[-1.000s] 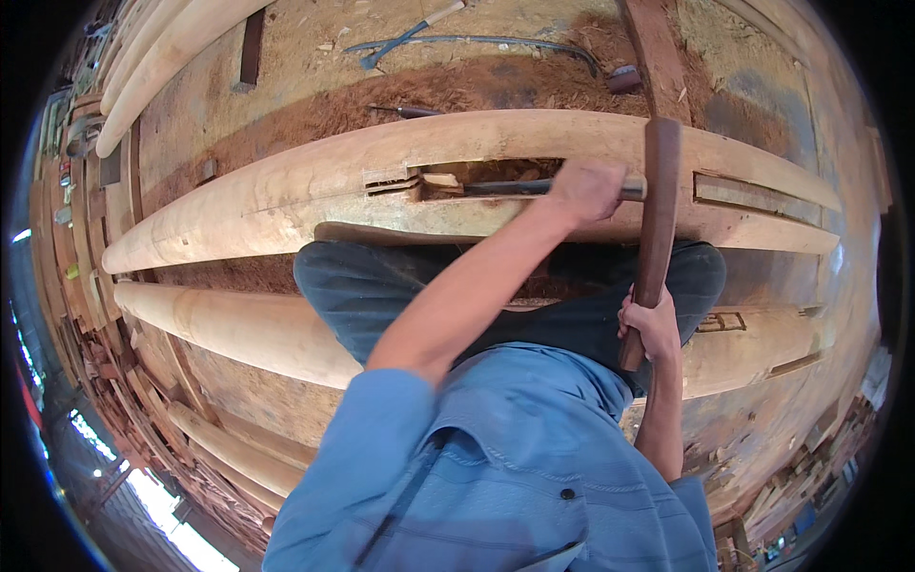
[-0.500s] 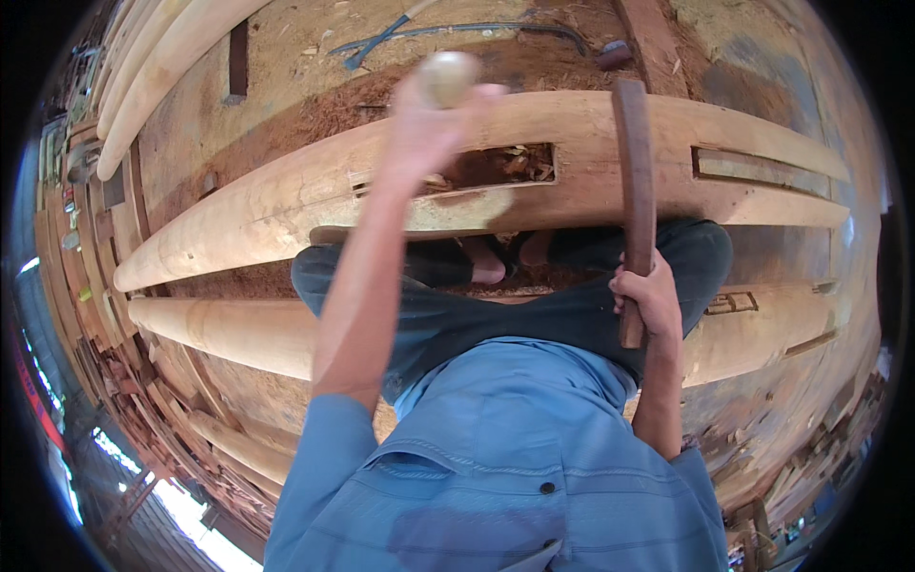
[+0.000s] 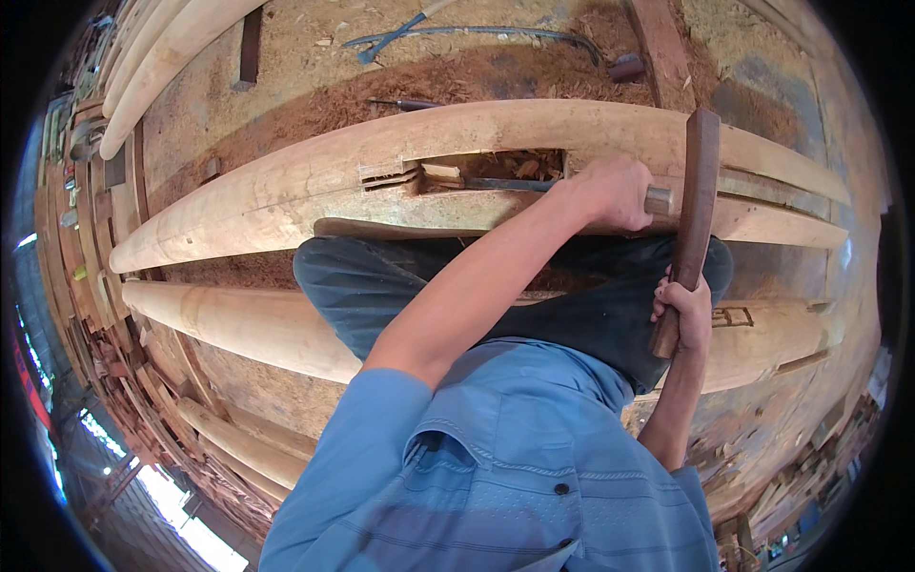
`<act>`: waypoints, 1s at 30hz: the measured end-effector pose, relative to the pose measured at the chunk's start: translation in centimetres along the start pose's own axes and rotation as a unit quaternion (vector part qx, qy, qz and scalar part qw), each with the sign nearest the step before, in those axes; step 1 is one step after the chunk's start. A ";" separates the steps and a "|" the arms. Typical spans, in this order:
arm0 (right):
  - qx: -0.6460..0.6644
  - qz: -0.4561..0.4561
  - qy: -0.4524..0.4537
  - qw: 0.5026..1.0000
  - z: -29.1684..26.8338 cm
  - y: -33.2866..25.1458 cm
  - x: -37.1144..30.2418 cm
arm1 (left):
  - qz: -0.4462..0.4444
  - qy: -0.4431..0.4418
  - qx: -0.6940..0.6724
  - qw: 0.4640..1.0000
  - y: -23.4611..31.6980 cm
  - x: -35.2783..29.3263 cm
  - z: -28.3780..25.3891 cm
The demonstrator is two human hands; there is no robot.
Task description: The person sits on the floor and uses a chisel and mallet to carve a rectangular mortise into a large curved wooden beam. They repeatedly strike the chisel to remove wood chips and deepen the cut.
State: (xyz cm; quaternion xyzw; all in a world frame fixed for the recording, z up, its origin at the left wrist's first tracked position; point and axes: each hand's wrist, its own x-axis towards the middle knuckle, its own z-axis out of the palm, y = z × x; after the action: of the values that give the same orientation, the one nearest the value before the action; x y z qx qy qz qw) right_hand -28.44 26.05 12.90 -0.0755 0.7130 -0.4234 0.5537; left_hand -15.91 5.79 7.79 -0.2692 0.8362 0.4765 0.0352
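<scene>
My left hand [image 3: 620, 191] is closed round the handle of a chisel, whose butt end shows at the right of the fist. Its dark blade [image 3: 505, 184] lies low and nearly level, pointing left along the slot [image 3: 559, 164] cut in a long pale log [image 3: 267, 200]. Near the blade's tip, split wood pieces [image 3: 441, 173] sit at the slot's left end. My right hand [image 3: 688, 310] grips the lower part of a dark wooden club [image 3: 698, 181], held upright just right of the chisel's butt, with a small gap between them.
Under my crossed legs runs a second log [image 3: 238, 319]. Another tool with a dark handle [image 3: 412, 105] lies behind the near log. Farther off are a blue-headed tool [image 3: 391, 40], a curved dark bar [image 3: 505, 30] and a beam [image 3: 660, 52]. More logs [image 3: 176, 57] lie far left.
My left hand has swung right and down with the chisel, whose blade now lies level in the slot. The club in my right hand has shifted right and slightly nearer.
</scene>
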 end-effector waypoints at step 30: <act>-0.077 0.041 -0.087 0.992 4.7 4.4 -1.7 | 0.008 0.207 0.066 0.976 -3.8 -2.8 1.2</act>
State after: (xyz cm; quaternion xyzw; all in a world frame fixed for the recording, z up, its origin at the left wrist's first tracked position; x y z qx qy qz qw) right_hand -22.20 27.33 10.94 -0.1246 0.6953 -0.3359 0.6231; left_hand -11.95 6.37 5.04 -0.3521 0.8571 0.3544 -0.1255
